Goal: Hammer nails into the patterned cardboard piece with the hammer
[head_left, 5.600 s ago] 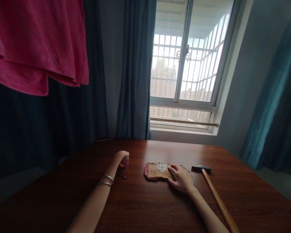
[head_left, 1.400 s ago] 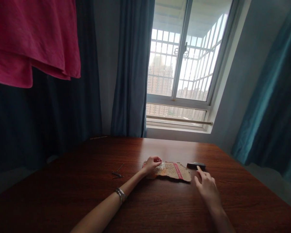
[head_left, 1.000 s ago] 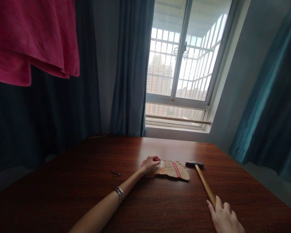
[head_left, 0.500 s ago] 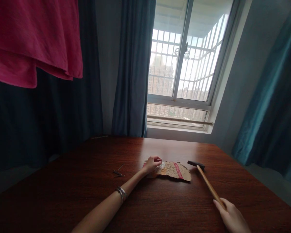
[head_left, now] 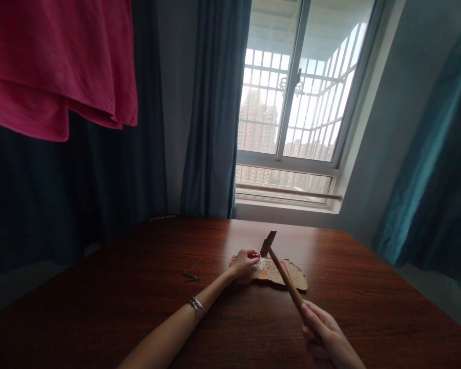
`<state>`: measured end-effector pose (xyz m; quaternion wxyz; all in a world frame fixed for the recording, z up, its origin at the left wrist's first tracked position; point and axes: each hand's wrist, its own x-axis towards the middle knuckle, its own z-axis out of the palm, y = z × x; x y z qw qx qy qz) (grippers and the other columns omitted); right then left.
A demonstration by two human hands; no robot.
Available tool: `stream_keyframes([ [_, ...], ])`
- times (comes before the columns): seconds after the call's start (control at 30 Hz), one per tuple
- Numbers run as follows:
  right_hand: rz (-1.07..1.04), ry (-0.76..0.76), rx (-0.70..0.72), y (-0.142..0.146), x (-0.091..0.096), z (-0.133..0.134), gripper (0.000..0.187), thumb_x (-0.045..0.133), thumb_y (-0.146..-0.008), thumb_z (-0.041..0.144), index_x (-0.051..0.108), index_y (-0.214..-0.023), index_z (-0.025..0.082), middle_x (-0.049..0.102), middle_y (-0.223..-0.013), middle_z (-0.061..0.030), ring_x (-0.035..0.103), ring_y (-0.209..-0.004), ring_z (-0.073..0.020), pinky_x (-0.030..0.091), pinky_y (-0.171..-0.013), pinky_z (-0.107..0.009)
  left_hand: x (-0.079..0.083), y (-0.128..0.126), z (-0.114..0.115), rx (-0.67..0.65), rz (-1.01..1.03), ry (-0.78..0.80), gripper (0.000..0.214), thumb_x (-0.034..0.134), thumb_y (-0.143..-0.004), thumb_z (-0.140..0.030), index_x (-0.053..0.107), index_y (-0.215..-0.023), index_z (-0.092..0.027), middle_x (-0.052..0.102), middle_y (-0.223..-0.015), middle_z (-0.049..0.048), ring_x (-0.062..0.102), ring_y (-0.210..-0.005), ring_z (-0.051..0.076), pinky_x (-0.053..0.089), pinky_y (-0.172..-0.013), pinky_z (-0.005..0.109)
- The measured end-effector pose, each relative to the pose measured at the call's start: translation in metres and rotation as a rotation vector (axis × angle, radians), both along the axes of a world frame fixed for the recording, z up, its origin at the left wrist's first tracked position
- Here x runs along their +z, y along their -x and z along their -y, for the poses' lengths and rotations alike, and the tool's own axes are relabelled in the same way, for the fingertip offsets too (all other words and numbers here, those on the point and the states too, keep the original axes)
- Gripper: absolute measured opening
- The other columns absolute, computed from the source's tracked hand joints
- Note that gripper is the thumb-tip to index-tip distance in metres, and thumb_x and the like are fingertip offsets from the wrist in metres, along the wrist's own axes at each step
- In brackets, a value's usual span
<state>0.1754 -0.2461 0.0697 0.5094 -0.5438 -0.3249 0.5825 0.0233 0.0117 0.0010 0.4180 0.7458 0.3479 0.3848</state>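
My right hand [head_left: 322,328] is wrapped around the wooden handle of a hammer [head_left: 286,277]. The hammer's dark head is raised close beside my left hand [head_left: 246,260], above a piece of cardboard [head_left: 297,281]. That cardboard lies flat, dotted with many small holes and marked with red, white and orange patches. At its left part, my left hand rests with thumb and fingers pinched together; whatever is between the fingertips is too small to make out. Several thin metal pieces, which look like nails [head_left: 191,275], lie on the table left of the cardboard.
All of this lies on a dark reddish-brown wooden table [head_left: 230,328]. Behind it are a barred window [head_left: 292,102] and blue curtains [head_left: 213,113]. A pink cloth [head_left: 61,66] hangs at the upper left.
The hammer has been lifted off the table to the cardboard's right and swung left over it, with my right hand moving left too. My left hand keeps its pinch on the cardboard.
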Motion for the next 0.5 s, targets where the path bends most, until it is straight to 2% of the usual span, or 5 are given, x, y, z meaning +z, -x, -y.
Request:
stream_keyframes([
  [0.2, -0.015, -0.023, -0.016, 0.012, 0.006, -0.006, 0.072, 0.063, -0.065, 0.056, 0.04, -0.127, 0.026, 0.038, -0.048, 0.0106, 0.023, -0.026, 0.0001, 0.011, -0.026, -0.01, 0.002, 0.0, 0.001, -0.001, -0.02, 0.023, 0.02, 0.061, -0.066, -0.027, 0.067, -0.079, -0.013, 0.069, -0.078, 0.0041, 0.062, -0.079, 0.018, 0.047, -0.071, 0.026],
  [0.5, -0.015, -0.077, -0.007, 0.01, 0.017, -0.009, 0.074, 0.063, -0.068, 0.052, 0.036, -0.132, 0.027, 0.04, -0.049, 0.0095, 0.027, -0.027, -0.0002, 0.015, -0.026, -0.01, -0.001, 0.001, 0.0, 0.017, -0.028, -0.005, 0.021, 0.059, -0.066, -0.028, 0.067, -0.08, -0.014, 0.069, -0.079, 0.0042, 0.062, -0.078, 0.017, 0.046, -0.069, 0.025],
])
